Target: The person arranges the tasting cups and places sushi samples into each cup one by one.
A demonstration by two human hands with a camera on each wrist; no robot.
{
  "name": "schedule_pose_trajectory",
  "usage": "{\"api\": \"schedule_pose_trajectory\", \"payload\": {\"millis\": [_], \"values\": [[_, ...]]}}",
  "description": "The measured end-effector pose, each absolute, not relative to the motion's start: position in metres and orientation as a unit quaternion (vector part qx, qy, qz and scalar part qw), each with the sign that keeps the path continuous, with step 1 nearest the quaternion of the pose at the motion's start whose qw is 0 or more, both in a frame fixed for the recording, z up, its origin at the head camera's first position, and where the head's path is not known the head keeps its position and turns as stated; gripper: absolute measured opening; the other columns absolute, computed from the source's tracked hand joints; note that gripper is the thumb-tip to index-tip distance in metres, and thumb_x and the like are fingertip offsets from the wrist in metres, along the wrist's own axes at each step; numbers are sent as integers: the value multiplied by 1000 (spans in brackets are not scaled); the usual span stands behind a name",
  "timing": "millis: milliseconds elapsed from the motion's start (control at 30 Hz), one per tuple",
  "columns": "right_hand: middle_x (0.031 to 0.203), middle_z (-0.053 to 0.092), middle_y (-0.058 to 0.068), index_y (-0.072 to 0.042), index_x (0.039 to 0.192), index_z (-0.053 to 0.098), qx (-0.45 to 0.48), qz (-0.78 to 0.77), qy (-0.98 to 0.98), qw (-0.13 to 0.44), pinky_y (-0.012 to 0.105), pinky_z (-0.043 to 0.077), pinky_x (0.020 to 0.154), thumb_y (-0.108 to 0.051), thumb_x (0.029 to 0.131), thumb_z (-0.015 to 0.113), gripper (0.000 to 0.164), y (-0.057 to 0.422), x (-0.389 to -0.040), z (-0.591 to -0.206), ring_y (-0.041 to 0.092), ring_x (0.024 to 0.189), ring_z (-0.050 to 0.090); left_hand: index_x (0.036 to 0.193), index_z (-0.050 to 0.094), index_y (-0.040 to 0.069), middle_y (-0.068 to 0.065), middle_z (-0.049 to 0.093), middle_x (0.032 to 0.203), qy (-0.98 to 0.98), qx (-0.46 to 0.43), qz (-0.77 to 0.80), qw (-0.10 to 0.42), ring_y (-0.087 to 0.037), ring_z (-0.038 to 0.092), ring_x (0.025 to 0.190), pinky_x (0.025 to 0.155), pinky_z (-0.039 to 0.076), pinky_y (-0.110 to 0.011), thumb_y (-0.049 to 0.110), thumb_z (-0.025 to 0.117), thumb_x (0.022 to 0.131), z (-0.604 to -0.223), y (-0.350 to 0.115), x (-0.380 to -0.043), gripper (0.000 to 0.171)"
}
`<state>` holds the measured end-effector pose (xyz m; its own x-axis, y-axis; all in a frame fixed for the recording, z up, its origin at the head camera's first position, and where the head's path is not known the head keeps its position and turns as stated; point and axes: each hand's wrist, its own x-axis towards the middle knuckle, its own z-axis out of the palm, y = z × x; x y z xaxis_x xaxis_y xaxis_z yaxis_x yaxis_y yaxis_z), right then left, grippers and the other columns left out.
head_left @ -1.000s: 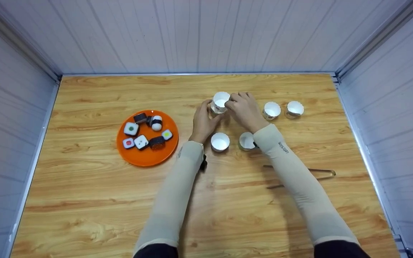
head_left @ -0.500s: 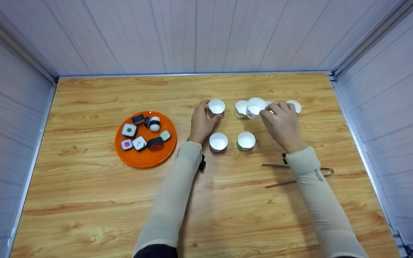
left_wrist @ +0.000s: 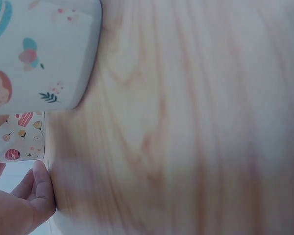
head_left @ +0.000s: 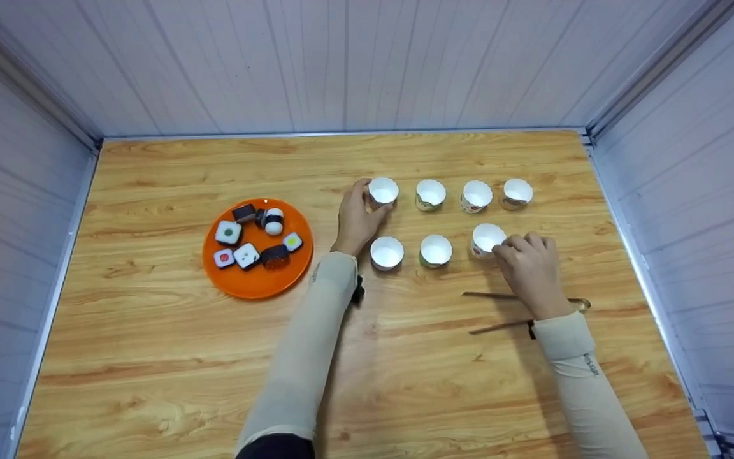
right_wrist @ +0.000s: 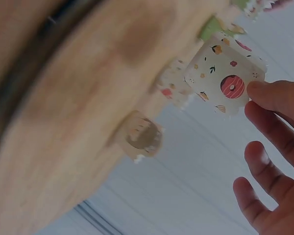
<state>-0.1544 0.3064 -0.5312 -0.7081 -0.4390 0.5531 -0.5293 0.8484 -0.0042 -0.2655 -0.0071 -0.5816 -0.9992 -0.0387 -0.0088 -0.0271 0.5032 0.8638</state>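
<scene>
Brought nearer since earlier, one cup [head_left: 485, 243] is pinched by the right hand [head_left: 532, 271] beside the front cups [head_left: 387, 255]; the rear-left cup [head_left: 383, 192] is clasped by the left hand [head_left: 355, 224]. Either (thin-walled, seemingly) could be crushed by squeezing.

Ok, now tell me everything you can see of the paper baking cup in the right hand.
The paper baking cup looks thin-walled, white inside, with a scalloped rim. Its pale outside is printed with a pink donut, small flowers and leaves. Nothing shows inside it. The right hand pinches it near the rim, mouth up. In the head view it is to the right of the green-sided cup, apart from it. Whether its base meets the table is unclear.
</scene>
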Motion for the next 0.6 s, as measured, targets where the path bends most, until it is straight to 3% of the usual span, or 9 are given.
{"api": "schedule_pose_trajectory", "payload": {"millis": [267, 600], "values": [[82, 67, 6, -9, 81, 76, 258, 73, -930, 251, 48, 40, 66, -5, 78, 85, 10, 308, -144, -553, 31, 70, 52, 145, 46, 9, -12, 55, 127, -866, 9, -500, 7, -24, 52, 120, 101, 41, -40, 26, 78, 89, -583, -7, -265, 67], [81, 68, 6, -8, 81, 78, 256, 69, -933, 245, 49, 41, 66, -4, 77, 85, 10, 306, -140, -551, 31, 71, 53, 144, 48, 11, -10, 54, 133, -861, 15, -508, 12, -24, 50, 125, 104, 40, -39, 26, 78, 89, -583, -8, -265, 65]]}}
